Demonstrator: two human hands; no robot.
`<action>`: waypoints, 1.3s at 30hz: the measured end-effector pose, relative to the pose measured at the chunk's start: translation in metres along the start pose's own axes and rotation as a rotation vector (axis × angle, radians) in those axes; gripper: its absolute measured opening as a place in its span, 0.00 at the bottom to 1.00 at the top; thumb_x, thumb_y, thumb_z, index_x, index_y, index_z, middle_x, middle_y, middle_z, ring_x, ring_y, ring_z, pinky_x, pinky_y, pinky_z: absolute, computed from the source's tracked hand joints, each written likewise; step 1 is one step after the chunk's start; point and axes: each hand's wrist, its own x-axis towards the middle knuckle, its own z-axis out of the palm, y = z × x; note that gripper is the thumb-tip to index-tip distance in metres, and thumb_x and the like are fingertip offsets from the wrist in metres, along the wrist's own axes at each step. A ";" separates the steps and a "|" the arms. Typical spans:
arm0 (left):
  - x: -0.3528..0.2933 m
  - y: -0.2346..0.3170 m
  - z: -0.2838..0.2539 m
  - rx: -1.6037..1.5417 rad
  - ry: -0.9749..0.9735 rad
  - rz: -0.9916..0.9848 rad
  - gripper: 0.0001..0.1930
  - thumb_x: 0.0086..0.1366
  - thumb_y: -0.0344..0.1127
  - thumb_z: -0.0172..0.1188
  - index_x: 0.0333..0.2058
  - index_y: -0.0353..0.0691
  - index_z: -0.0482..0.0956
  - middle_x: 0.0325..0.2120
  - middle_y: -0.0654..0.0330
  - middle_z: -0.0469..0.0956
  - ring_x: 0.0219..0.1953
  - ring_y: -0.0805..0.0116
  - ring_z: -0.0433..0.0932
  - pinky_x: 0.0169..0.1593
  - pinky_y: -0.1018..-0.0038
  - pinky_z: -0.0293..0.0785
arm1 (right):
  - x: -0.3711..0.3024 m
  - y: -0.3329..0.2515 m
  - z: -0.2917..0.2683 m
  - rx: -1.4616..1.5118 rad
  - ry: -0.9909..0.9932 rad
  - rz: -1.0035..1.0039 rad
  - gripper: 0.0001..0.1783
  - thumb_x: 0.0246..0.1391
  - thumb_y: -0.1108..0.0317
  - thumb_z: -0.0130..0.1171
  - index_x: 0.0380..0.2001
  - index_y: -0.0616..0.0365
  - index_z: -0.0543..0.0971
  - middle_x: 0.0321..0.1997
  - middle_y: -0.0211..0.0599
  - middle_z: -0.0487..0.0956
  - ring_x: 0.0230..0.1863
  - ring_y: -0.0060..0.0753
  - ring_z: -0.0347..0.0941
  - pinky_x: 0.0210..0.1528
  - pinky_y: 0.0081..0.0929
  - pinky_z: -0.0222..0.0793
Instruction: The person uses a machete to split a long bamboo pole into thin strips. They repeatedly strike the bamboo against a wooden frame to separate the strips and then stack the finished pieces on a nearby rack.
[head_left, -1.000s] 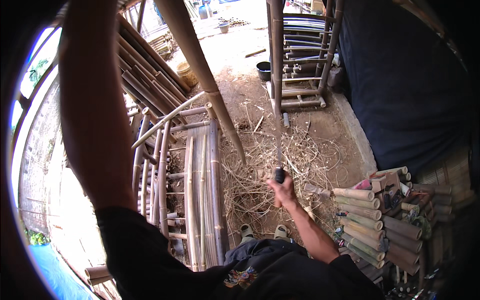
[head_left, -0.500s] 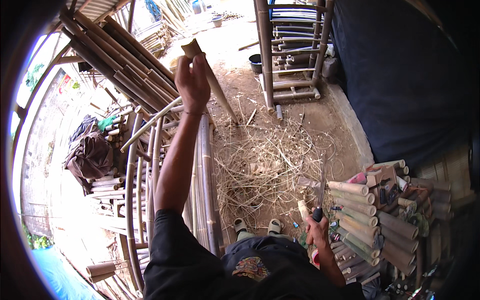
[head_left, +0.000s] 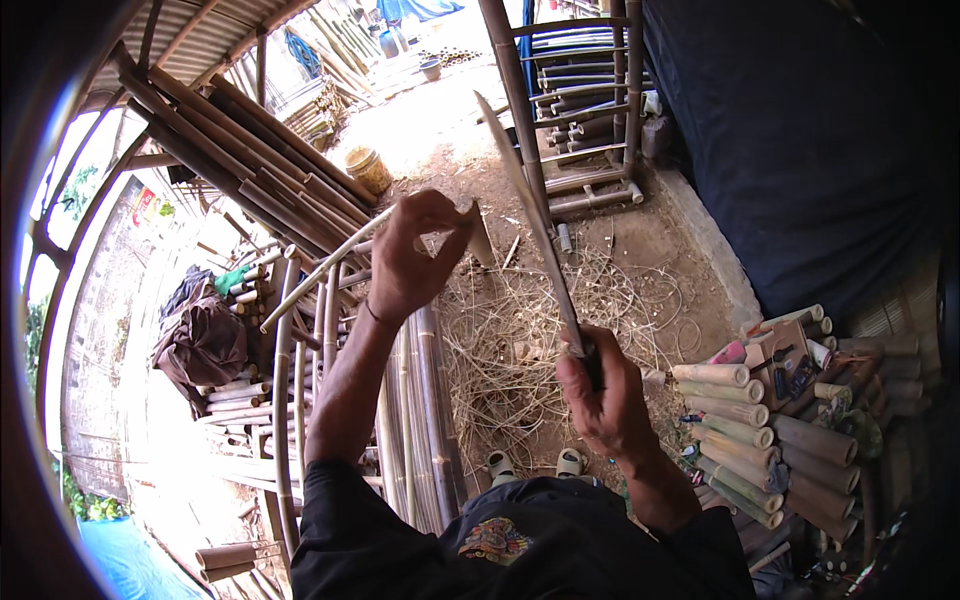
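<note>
My left hand (head_left: pixel 408 255) is raised ahead of me, thumb and fingers curled closed on the upper end of a split bamboo piece (head_left: pixel 482 240). The bamboo's curved edge shows past the fingertips; much of its length is hidden by the hand. In my right hand (head_left: pixel 608 400) is a machete (head_left: pixel 538 220), its dark handle wrapped by the fingers. The long blade points up and away, slanting to the left. It appears just to the right of the bamboo, with a gap between them in the picture.
Thin bamboo shavings (head_left: pixel 520 350) litter the ground ahead. Long bamboo poles (head_left: pixel 425 420) lie at my left, beside a bamboo frame (head_left: pixel 285 400). Cut bamboo tubes (head_left: pixel 735 415) are stacked at right, near a cardboard box (head_left: pixel 775 350). A bamboo rack (head_left: pixel 540 110) stands ahead.
My right hand has risen from low right with the machete, bringing the blade up near the bamboo. My left hand has come lower and slightly right, the split bamboo piece still in it.
</note>
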 end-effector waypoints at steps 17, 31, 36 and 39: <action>-0.017 0.024 0.012 0.132 -0.125 0.040 0.19 0.53 0.23 0.68 0.43 0.39 0.73 0.31 0.58 0.81 0.33 0.64 0.83 0.35 0.71 0.77 | 0.013 -0.006 0.002 -0.208 -0.014 -0.118 0.16 0.62 0.60 0.56 0.42 0.63 0.70 0.30 0.47 0.78 0.27 0.46 0.80 0.26 0.37 0.76; -0.019 0.022 0.008 0.152 -0.128 0.060 0.20 0.52 0.24 0.71 0.43 0.38 0.74 0.34 0.58 0.81 0.36 0.66 0.82 0.41 0.71 0.76 | 0.015 -0.004 -0.001 -0.216 -0.045 -0.130 0.16 0.62 0.60 0.56 0.42 0.63 0.70 0.27 0.47 0.77 0.24 0.45 0.79 0.25 0.38 0.75; -0.008 0.032 0.005 0.190 -0.155 -0.044 0.20 0.54 0.28 0.69 0.44 0.39 0.72 0.36 0.56 0.81 0.35 0.61 0.83 0.37 0.69 0.78 | 0.026 -0.002 -0.002 -0.130 -0.106 -0.047 0.18 0.63 0.58 0.55 0.41 0.65 0.70 0.25 0.47 0.78 0.25 0.46 0.80 0.27 0.38 0.76; 0.024 0.067 -0.016 0.578 -0.337 -0.147 0.20 0.56 0.39 0.69 0.43 0.40 0.71 0.41 0.56 0.81 0.35 0.62 0.83 0.39 0.69 0.80 | 0.036 -0.003 -0.010 -0.156 -0.100 -0.007 0.19 0.64 0.57 0.54 0.41 0.66 0.70 0.23 0.48 0.79 0.26 0.46 0.81 0.27 0.37 0.76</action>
